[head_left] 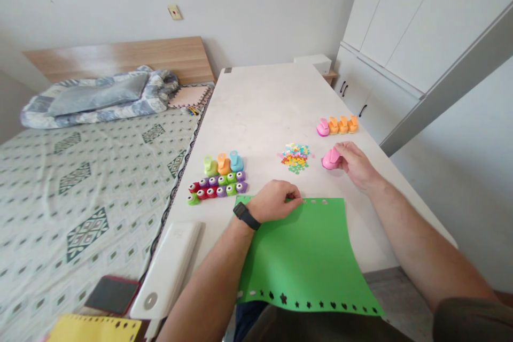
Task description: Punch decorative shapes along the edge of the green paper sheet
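While the left hand [278, 199] pinches the green sheet [306, 254] overhanging the table [260, 107] by its far edge, the right hand [353, 161] grasps 1 pink punch [329, 159] with its fingers, right of the cutouts [296, 158].

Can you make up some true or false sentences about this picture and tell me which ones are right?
1. The right hand holds a pink punch. True.
2. The left hand is at the far edge of the green sheet. True.
3. The green sheet has no holes. False: holes run along its near edge.
4. Tiny colorful cutouts lie in a pile on the white table. True.
5. The cutouts sit on the green sheet. False: they lie beyond its far edge.
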The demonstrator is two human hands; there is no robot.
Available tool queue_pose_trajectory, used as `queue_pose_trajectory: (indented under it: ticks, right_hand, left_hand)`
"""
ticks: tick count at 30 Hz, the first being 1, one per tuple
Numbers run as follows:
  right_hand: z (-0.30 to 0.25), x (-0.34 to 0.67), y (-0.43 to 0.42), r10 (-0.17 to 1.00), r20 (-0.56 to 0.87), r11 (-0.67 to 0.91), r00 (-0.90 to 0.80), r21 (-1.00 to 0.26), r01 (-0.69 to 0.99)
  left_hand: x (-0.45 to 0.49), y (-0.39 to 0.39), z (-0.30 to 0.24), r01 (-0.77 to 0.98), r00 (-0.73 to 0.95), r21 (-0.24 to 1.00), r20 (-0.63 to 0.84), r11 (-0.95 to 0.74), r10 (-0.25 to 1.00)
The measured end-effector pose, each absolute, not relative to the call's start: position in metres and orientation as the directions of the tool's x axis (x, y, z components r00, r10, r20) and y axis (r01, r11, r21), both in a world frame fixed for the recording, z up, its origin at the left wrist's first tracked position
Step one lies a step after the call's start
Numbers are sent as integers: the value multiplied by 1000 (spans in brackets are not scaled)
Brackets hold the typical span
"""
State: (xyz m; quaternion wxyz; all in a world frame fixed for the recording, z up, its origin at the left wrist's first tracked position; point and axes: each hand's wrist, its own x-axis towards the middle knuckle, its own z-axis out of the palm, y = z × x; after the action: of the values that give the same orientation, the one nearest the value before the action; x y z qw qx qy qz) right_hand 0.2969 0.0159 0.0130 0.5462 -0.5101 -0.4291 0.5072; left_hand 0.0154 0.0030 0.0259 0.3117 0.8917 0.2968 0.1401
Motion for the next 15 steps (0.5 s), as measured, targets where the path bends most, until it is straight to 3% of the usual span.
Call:
queue_pose_trajectory:
  ticks: [5,10,15]
  right_hand:
    - [6,311,21,974,-76,-72,214,-997,-26]
    - [-1,308,22,964,-164,-176,208,-983,43]
    - [-3,294,25,989,-108,-103,96,-993,-63]
  left_hand:
    - [16,3,24,447,783,635,64,-631,619]
    - [15,4,23,449,780,628,71,-635,621]
    - [16,4,21,444,784,626,75,-641,617]
